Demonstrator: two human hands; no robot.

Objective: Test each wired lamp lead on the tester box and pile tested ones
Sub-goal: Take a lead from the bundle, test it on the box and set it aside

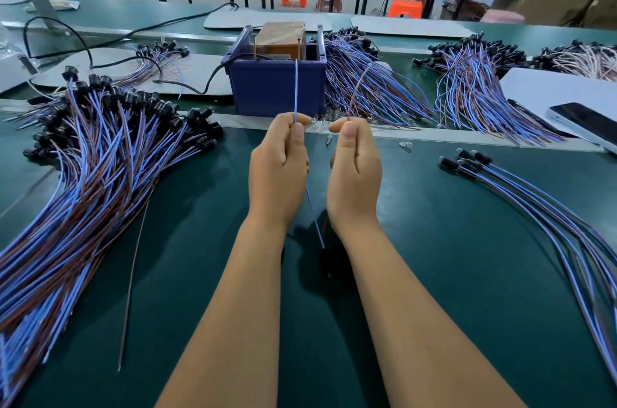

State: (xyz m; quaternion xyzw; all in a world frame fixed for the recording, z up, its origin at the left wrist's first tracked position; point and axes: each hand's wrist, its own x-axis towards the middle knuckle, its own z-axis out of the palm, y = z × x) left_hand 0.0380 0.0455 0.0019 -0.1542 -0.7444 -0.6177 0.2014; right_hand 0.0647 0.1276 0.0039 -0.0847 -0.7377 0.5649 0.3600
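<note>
head view: the left hand [278,167] pinches the blue wire [295,90], the right hand [354,170] pinches the brown wire [359,87]; both wires rise from the pinches toward the blue box [278,87] just beyond, the lead's black socket [325,260] hanging below the wrists.

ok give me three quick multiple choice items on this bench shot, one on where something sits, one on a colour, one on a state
1. Where is the big pile of leads?
A. left of the hands
B. inside the tester box
C. on the stool

2. What colour wire does the left hand pinch?
A. green
B. blue
C. yellow

3. What is the right hand doing?
A. lying flat on the table
B. holding a phone
C. pinching a brown wire

Answers: 1 A, the pile spreads over the green table at left. 2 B, the blue wire runs up to the tester box. 3 C, thumb and finger close on the brown wire.
</note>
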